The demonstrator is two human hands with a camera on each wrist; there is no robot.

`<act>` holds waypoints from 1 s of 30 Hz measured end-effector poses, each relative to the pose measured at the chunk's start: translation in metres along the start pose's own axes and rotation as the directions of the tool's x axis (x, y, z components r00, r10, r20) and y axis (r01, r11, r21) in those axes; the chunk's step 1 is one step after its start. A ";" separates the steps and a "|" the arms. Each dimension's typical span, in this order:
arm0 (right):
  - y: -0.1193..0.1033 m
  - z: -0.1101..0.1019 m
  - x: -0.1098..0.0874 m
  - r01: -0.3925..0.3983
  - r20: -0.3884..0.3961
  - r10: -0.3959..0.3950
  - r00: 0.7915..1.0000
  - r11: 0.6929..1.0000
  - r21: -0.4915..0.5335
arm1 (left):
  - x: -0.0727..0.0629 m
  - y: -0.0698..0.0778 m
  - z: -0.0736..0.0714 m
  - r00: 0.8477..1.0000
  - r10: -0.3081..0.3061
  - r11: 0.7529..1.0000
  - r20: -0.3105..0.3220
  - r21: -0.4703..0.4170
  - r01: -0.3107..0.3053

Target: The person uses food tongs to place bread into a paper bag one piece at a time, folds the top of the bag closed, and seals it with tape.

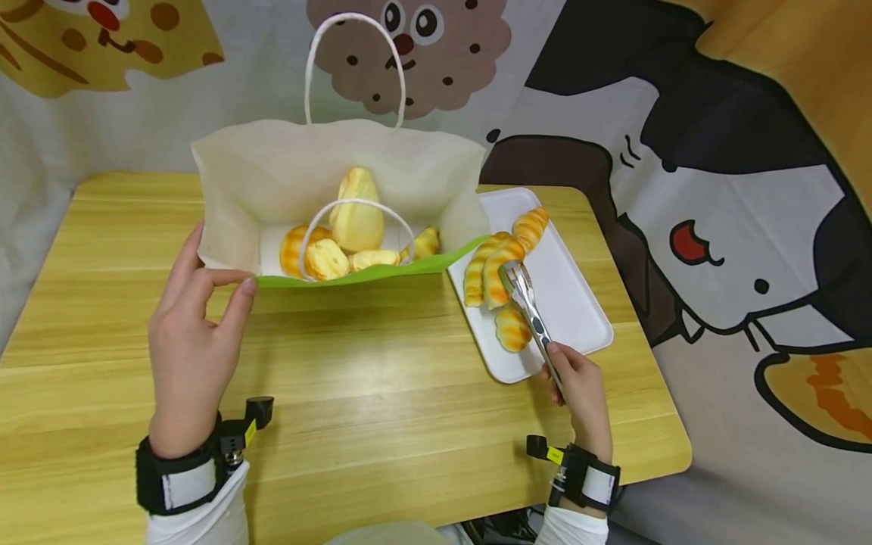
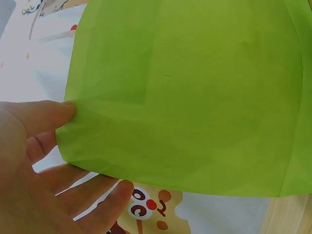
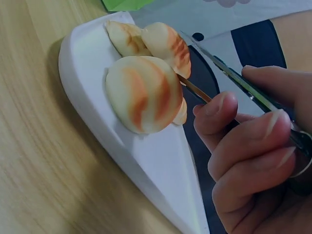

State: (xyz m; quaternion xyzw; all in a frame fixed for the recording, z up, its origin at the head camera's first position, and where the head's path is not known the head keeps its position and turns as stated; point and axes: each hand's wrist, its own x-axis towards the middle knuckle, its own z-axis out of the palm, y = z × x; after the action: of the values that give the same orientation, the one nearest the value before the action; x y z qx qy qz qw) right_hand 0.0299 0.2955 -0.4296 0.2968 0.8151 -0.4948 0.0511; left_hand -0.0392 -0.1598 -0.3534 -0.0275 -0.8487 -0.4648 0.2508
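Observation:
My left hand [image 1: 194, 341] pinches the near left corner of a green paper bag [image 1: 235, 182] between thumb and fingers; the left wrist view shows the bag's green outside [image 2: 185, 112]. Inside the open bag lie several bread pieces, among them a tall pale yellow one [image 1: 357, 212] and a browned round one [image 1: 294, 248]. In my right hand [image 1: 582, 390] are metal tongs [image 1: 534, 322], tips over the curved rolls [image 1: 500, 274] on a white tray [image 1: 568, 291]. The right wrist view shows the tong arms spread, one partly hidden behind a striped roll [image 3: 144, 95].
The bag's white rope handles [image 1: 356, 15] stand up, one arching over its front opening. Bag and tray sit side by side on a wooden table [image 1: 347, 424]. A cartoon-printed cloth [image 1: 463, 144] hangs behind and to the right.

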 end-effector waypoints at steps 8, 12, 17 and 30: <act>-0.008 0.005 -0.002 0.027 0.007 -0.027 1.000 0.992 -0.122 | 0.000 0.000 0.000 1.000 -0.004 1.000 0.003 -0.004 0.004; -0.012 0.008 -0.003 0.024 0.018 -0.021 1.000 0.986 -0.164 | 0.000 0.000 0.000 1.000 -0.003 1.000 0.003 -0.002 0.003; -0.017 0.011 -0.005 0.043 0.032 -0.038 0.999 0.980 -0.194 | -0.001 0.000 0.000 1.000 -0.013 1.000 0.009 0.005 0.013; -0.018 0.015 -0.008 0.052 -0.032 -0.062 0.998 0.968 -0.244 | -0.001 0.001 -0.001 1.000 -0.012 1.000 0.010 -0.001 0.012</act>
State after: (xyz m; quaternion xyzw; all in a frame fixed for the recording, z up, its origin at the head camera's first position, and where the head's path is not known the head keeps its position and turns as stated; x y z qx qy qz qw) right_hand 0.0232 0.2736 -0.4200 0.2745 0.8786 -0.3866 0.0568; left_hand -0.0376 -0.1595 -0.3525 -0.0250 -0.8499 -0.4664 0.2439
